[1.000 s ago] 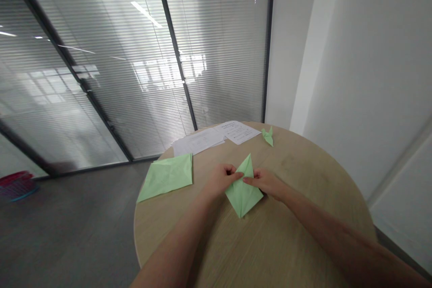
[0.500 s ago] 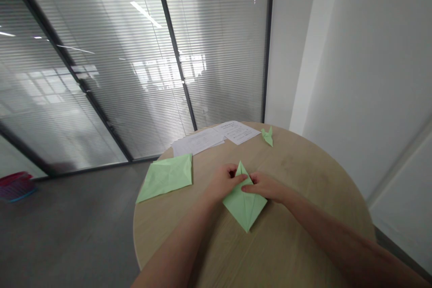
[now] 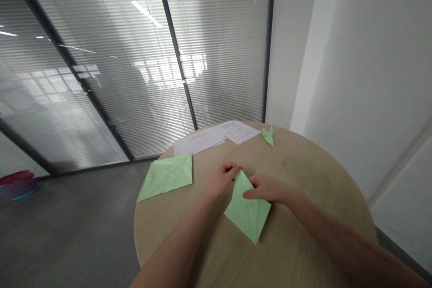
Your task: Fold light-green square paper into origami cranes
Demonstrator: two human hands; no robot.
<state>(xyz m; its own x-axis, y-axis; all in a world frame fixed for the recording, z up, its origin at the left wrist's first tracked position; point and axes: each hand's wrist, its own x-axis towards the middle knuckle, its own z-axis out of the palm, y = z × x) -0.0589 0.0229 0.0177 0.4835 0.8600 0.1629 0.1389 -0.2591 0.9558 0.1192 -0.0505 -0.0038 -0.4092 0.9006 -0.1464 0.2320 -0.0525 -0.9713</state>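
A light green paper folded into a kite shape (image 3: 248,209) lies on the round wooden table (image 3: 303,175), its long point toward me. My left hand (image 3: 221,179) pinches the paper's far tip with curled fingers. My right hand (image 3: 268,189) rests on the paper's right side, fingers pressed flat on the centre crease near the top.
A larger creased green sheet (image 3: 167,175) lies at the table's left edge. White printed pages (image 3: 216,137) sit at the far side, next to a small folded green figure (image 3: 268,135). Glass partitions with blinds stand behind. A pink basket (image 3: 15,184) is on the floor, far left.
The folded green paper has slid toward me and to the right. Its far tip now sits lower between my hands. Both hands have stayed on it.
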